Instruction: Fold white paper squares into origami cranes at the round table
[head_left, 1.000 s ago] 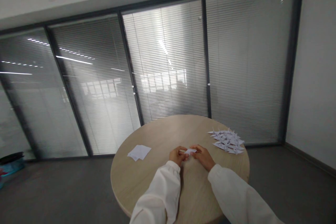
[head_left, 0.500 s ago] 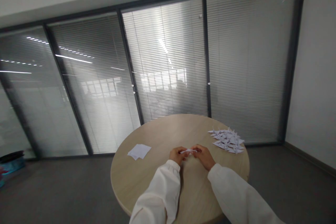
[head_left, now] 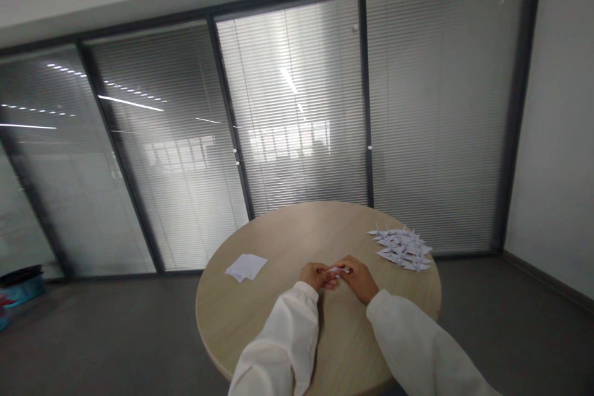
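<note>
Between my hands is a small piece of folded white paper (head_left: 335, 270), partly covered by fingers. My left hand (head_left: 317, 276) pinches its left side, and my right hand (head_left: 354, 274) is closed on its right side. Both hands are over the middle of the round wooden table (head_left: 297, 229). On the right side of the table lies a pile of folded paper cranes (head_left: 403, 249), their points sticking up. A few flat sheets of white paper (head_left: 248, 266) overlap on the left side.
Behind the table runs a glass partition (head_left: 297, 105) with blinds and dark frames. A plain wall (head_left: 557, 136) stands at the right. On the grey floor at far left is a blue bin (head_left: 23, 288) with a dark rim.
My hands have come slightly closer together around the folded paper, and its angle has shifted. The sheets and the pile of cranes lie as before.
</note>
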Available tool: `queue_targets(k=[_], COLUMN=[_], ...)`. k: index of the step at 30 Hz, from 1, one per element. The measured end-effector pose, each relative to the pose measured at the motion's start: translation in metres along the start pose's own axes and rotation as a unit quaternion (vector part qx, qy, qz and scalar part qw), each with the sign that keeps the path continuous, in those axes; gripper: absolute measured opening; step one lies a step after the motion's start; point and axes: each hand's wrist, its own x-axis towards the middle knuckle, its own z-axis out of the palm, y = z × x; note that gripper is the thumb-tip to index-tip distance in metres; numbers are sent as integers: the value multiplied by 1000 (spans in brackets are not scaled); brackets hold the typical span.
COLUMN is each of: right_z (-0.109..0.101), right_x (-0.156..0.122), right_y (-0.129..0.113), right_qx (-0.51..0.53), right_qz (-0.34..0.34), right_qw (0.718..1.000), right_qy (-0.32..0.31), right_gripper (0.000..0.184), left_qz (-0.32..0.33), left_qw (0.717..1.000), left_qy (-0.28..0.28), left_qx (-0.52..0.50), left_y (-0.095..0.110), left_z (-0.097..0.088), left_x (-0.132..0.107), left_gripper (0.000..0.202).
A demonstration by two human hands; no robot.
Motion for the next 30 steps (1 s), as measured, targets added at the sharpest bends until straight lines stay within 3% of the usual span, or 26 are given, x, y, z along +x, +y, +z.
queue_targets(k=[17, 23, 30], right_z=[-6, -7, -7], right_x=[1, 0, -2], right_y=[0, -3, -4], right_qx=[25, 9, -22], right_qz=[-22, -63, -88], right_qw=[999, 998, 995], right_qy=[-2, -10, -35], right_gripper=[18, 27, 31], left_qz=[-71, -103, -108], left_qw=[992, 985, 978], left_qy=[-41, -15, 0], left_qx=[-98, -141, -178], left_y=[9, 15, 14], left_z=[-7, -6, -6], left_x=[-2, -5, -5], left_gripper=[18, 13, 20])
